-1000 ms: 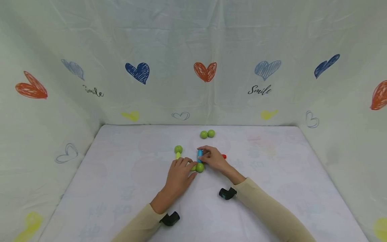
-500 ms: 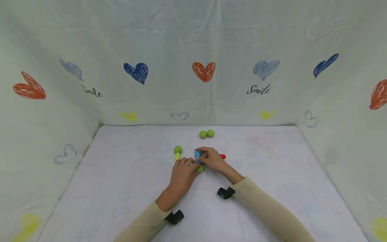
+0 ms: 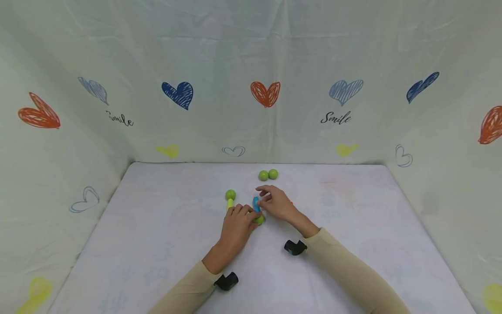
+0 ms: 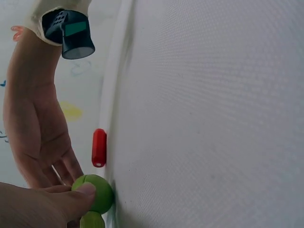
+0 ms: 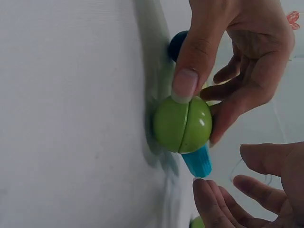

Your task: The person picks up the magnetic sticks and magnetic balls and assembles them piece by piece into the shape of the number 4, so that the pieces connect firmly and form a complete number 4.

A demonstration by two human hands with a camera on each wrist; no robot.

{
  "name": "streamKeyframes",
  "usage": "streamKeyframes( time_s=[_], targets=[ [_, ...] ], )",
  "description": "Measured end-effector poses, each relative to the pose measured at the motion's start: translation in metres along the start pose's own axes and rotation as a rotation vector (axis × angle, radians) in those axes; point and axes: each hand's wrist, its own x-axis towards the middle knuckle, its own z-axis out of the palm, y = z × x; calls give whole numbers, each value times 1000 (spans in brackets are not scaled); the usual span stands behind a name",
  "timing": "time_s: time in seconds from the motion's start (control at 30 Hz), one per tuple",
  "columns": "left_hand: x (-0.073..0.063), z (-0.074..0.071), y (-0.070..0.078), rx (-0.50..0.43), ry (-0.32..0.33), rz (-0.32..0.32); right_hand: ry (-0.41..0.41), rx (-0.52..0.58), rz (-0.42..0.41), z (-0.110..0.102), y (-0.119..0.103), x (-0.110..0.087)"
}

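Observation:
My left hand (image 3: 237, 226) pinches a green ball (image 5: 180, 124) at the middle of the table, thumb on its near side and fingers on the far side. From this ball a blue stick (image 3: 256, 204) points away toward the back. My right hand (image 3: 276, 204) is just right of the stick, its fingers spread and relaxed, fingertips right at the stick's end in the right wrist view. A yellow-green stick (image 4: 92, 220) meets the held ball in the left wrist view. Left of the hands, another yellow-green stick (image 3: 230, 203) runs up to a second green ball (image 3: 230, 194).
Two green balls (image 3: 268, 175) lie side by side toward the back of the white-covered table (image 3: 176, 244). A red stick (image 4: 99, 147) lies behind the right hand, mostly hidden in the head view. A printed cloth wall (image 3: 219, 52) closes off the back and sides.
My right hand has let go of the blue stick and its fingers have opened and lifted slightly. My left hand has shifted a little right and now grips the green ball.

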Motion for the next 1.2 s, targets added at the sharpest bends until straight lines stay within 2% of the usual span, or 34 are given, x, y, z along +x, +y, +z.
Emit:
streamKeyframes(
  time_s=[0.13,0.53,1.2],
  targets=[
    [1,0,0,-12,-17,-11,23,2,-19,-9,-3,4],
    [3,-1,1,-35,-52,-31,107,-38,10,-33,6,22],
    [3,-1,1,-94,-45,-49,152,-99,47,-56,16,45]
  ],
)
